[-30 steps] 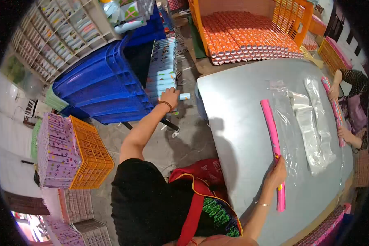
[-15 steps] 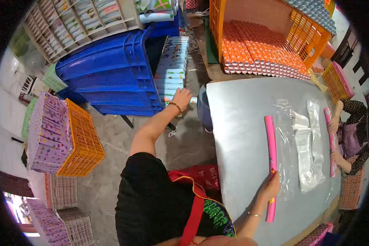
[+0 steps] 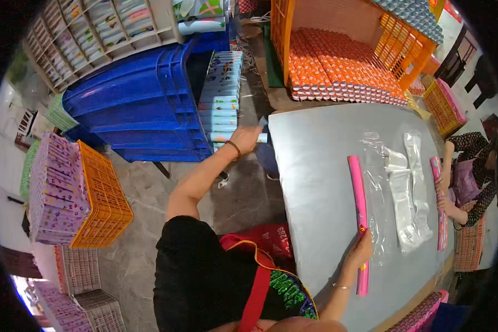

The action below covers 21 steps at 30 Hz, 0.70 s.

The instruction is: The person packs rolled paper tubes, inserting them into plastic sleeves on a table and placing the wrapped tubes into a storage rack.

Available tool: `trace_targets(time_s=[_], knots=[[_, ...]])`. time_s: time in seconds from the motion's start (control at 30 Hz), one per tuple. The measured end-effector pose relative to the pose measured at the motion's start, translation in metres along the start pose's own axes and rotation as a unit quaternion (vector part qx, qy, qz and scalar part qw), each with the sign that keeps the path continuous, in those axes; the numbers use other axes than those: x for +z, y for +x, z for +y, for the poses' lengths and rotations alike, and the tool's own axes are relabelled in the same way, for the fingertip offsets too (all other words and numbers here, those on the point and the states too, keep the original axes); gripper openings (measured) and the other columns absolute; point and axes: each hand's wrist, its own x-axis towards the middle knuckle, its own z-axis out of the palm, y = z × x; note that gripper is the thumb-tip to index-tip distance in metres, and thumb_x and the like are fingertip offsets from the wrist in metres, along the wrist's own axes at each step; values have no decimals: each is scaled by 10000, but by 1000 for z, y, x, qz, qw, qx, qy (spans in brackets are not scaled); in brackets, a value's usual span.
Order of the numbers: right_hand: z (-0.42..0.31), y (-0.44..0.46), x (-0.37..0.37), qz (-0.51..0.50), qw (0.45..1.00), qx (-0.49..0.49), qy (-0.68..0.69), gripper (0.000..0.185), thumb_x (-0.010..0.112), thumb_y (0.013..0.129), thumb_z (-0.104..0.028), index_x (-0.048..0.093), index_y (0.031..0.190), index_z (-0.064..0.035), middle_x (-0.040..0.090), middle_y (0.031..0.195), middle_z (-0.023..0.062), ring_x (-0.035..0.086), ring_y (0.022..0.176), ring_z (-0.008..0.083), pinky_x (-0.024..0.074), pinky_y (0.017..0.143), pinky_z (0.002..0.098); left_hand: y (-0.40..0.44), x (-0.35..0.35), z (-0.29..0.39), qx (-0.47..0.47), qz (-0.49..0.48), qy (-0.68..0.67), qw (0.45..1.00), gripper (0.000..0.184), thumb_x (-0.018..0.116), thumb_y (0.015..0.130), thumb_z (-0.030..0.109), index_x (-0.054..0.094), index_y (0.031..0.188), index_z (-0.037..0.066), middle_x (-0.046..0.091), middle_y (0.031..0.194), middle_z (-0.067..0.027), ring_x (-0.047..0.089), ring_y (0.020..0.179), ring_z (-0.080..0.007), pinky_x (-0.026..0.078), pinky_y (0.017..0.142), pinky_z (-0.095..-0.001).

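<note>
My left hand [image 3: 244, 139] is closed around a light-blue patterned roll [image 3: 220, 136], whose white end sticks out past my fingers toward the table. That roll lies at the near end of a stack of similar light-blue rolls [image 3: 220, 102] at the mouth of a blue crate [image 3: 141, 102]. On the grey table, my right hand [image 3: 362, 250] grips a long pink roll [image 3: 357, 191] at its lower half. Beside the pink roll are flat clear plastic sleeves [image 3: 406, 193].
Across the table, a co-worker's hands [image 3: 445, 205] hold another pink roll [image 3: 442, 232]. An orange crate [image 3: 279, 44] full of orange rolls [image 3: 337, 66] stands behind the table [image 3: 315, 221]. Purple rolls fill an orange basket [image 3: 102, 193] on the left.
My left fingers have wrapped further round the light-blue roll, and its end has shifted right toward the table edge. My right hand stays on the pink roll. The view has shifted slightly.
</note>
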Motion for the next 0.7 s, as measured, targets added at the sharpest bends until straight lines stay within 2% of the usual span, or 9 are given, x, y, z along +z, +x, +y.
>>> trace_targets(time_s=[0.1, 0.23, 0.4, 0.43, 0.47, 0.53, 0.6, 0.67, 0.7], knots=[[20, -1, 2, -13, 996, -52, -68, 259, 549, 880, -41, 557, 1132, 17, 621, 908, 215, 598, 763, 365, 483, 667, 406, 5, -18, 25, 75, 141, -103, 982, 514, 570, 794, 152, 428, 1272, 28, 620, 1023, -222, 606, 896, -386, 467, 760, -501], [0, 2, 1, -1, 976, -74, -206, 95, 546, 869, -73, 564, 948, -23, 593, 785, 177, 574, 695, 377, 449, 598, 446, 12, -67, 93, 163, 131, -131, 969, 662, 547, 793, 283, 375, 1322, -77, 580, 987, -216, 543, 878, -404, 402, 786, -522], [-9, 4, -1, 34, 975, -103, -193, 68, 554, 834, -46, 545, 901, -52, 574, 722, 158, 579, 665, 358, 429, 557, 451, 8, -98, 214, 250, 1, -111, 962, 269, 554, 872, 257, 526, 1060, 67, 598, 968, -157, 580, 901, -355, 453, 764, -462], [-7, 5, -6, -31, 975, -54, -213, 194, 559, 852, -73, 576, 1043, -42, 610, 817, 174, 595, 742, 366, 459, 617, 447, -1, -101, 242, 315, 8, -116, 942, 273, 557, 864, 253, 525, 1062, 68, 591, 948, -145, 584, 894, -335, 463, 751, -452], [-5, 3, -8, -28, 974, -51, -218, 194, 559, 852, -73, 576, 1043, -42, 610, 817, 174, 595, 742, 366, 459, 617, 447, -17, -98, 269, 377, 11, -122, 918, 278, 559, 856, 249, 524, 1064, 68, 584, 929, -133, 588, 888, -314, 473, 738, -442], [-4, 6, -5, 19, 981, -125, -148, 117, 573, 812, -32, 552, 927, -44, 590, 788, 151, 586, 684, 349, 432, 557, 438, -42, -64, 318, 522, 162, -138, 826, 266, 566, 818, 204, 536, 1050, 77, 568, 897, -109, 596, 853, -265, 488, 680, -395], [-5, 6, -4, 11, 980, -122, -156, 132, 583, 817, -23, 549, 944, -30, 578, 771, 145, 577, 677, 343, 430, 538, 427, -77, -77, 347, 592, 212, -120, 768, 285, 557, 789, 169, 549, 1059, 75, 559, 890, -72, 582, 787, -222, 472, 621, -333], [-2, 5, -2, 104, 951, -236, -171, 129, 594, 820, -16, 543, 938, -23, 551, 742, 140, 559, 667, 340, 430, 538, 422, -96, -75, 362, 629, 322, -147, 692, 313, 569, 778, 147, 558, 1083, 77, 547, 869, -39, 560, 740, -197, 443, 597, -289], [2, 5, 0, 65, 960, -205, -176, 135, 601, 829, -26, 546, 952, -19, 547, 743, 139, 554, 664, 332, 430, 535, 415, -101, -67, 366, 625, 322, -149, 696, 313, 569, 778, 147, 558, 1083, 77, 547, 869, -39, 560, 740, -197, 443, 597, -289]])
